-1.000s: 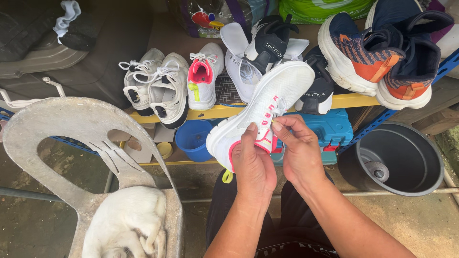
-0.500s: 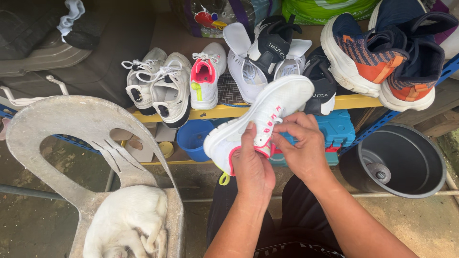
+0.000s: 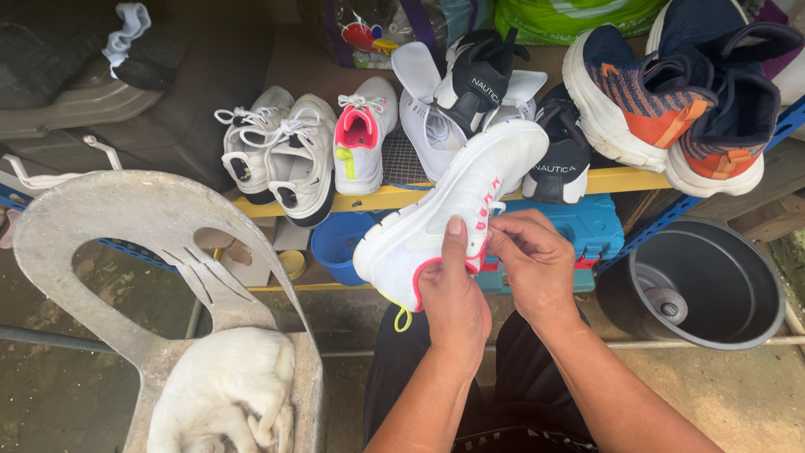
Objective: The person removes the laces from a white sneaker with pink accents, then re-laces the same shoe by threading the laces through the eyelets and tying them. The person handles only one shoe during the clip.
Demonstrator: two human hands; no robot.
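The white sneaker (image 3: 444, 210) is showing matt knitted cloth with a smooth rubbery sole; the grey chair (image 3: 126, 226) is looking like scuffed, dull plastic; the dark bucket (image 3: 704, 285) is gleaming smooth.

Printed plastic bag (image 3: 381, 29) with purple and red patches at top centre behind the shoes, bright green plastic bag (image 3: 570, 15) at top right

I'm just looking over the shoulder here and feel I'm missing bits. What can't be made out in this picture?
All in the head view:
- The opening of the white sneaker: covered by the left hand and right hand.
- The lace, if any: hidden under the right hand's fingers.
- The white cat on the grey plastic chair: its head is tucked away and the bottom edge cuts it off.
- The grey bucket: its base is too dim to read.
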